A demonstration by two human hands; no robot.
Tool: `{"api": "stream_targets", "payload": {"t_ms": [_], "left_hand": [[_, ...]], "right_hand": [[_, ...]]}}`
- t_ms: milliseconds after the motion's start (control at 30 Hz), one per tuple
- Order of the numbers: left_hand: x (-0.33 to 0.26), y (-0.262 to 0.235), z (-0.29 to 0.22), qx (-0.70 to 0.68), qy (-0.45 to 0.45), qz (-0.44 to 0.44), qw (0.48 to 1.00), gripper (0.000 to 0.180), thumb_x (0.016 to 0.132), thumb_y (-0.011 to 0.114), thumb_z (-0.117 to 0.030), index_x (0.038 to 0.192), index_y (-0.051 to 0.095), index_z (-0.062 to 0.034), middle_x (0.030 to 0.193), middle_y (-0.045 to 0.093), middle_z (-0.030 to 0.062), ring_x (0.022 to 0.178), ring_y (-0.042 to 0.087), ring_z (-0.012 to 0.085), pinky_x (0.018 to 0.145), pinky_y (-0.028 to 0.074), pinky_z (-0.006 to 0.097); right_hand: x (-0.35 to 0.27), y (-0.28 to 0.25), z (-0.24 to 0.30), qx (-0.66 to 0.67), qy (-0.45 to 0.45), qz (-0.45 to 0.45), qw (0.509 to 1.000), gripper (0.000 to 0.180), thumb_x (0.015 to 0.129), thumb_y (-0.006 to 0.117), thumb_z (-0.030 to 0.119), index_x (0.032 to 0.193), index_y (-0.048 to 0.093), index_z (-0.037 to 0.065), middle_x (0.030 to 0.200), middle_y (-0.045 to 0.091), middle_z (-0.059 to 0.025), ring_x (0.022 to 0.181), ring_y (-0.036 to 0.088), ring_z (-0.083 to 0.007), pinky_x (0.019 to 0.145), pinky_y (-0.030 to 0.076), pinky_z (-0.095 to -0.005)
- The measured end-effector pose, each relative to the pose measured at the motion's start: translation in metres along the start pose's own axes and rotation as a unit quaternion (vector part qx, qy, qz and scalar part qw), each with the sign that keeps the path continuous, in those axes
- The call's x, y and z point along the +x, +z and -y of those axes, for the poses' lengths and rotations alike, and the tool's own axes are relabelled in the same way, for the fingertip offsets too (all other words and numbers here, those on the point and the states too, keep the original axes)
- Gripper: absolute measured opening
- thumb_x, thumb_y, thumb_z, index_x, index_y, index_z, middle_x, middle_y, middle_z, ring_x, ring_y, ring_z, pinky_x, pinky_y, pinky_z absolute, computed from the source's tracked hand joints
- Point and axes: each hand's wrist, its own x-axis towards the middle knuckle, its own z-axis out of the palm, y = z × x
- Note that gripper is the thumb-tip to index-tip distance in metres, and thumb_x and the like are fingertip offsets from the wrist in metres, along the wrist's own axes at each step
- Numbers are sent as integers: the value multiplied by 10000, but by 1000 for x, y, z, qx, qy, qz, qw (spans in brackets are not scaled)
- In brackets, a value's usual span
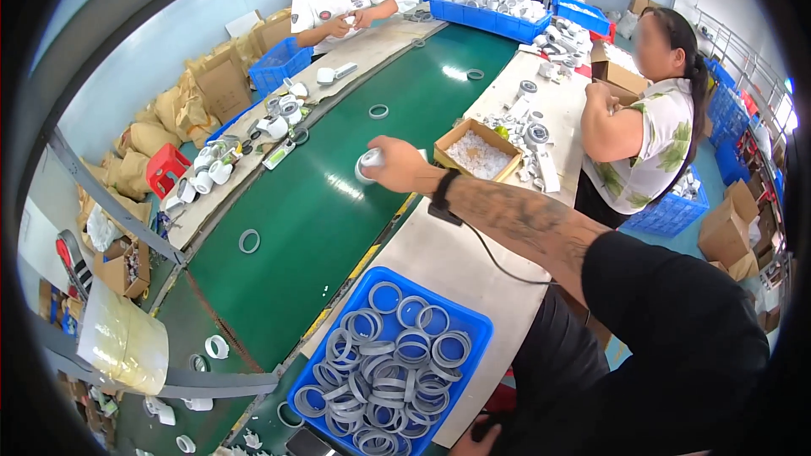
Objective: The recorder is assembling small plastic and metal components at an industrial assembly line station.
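Observation:
My right hand [399, 165] reaches out over the green conveyor belt [304, 194], its fingers closed round a white round plastic part [368, 165] with a greyish band. The forearm wears a black wristband with a cable running from it. My left hand [478, 441] shows only in part at the lower edge, low by my lap and in shadow; what its fingers do is hidden. A blue tray [483, 329] heaped with grey rings [384, 380] stands on the beige worktop between me and the belt. Loose grey rings [249, 241] lie spread along the belt.
An open box of small white pieces [477, 152] stands beyond my forearm. White parts [274, 122] line the far worktop. One person [338, 8] works across the belt, another [642, 118] at right. A metal frame [110, 203] rises at left.

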Motion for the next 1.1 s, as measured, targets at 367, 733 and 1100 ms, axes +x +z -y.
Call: {"api": "stream_targets", "payload": {"t_ms": [367, 733, 1100], "left_hand": [[-29, -18, -180, -10, 331, -406, 851, 881, 760, 939, -361, 1470, 601, 37, 1360, 663, 231, 1210, 671, 387, 1038, 526, 473], [4, 3, -222, -171, 245, -287, 910, 929, 798, 955, -145, 1574, 466, -4, 1295, 677, 156, 1141, 680, 248, 981, 562, 378], [2, -25, -225, 269, 148, -383, 871, 750, 767, 965, -235, 1394, 628, 2, 1296, 703, 255, 1200, 680, 442, 1038, 533, 520]], "right_hand": [[-226, -219, 95, 692, 80, 222, 682, 402, 1108, 703, 309, 1408, 705, 42, 1154, 745, -22, 1006, 671, -82, 821, 543, -269], [-312, -226, 90, 720, 153, 263, 624, 391, 1084, 720, 281, 1379, 646, 35, 1104, 671, -44, 935, 649, -110, 771, 548, -303], [-311, -212, 94, 546, 51, 237, 802, 440, 1039, 762, 205, 1393, 608, -7, 1280, 720, -197, 900, 766, -223, 787, 606, -359]]}}
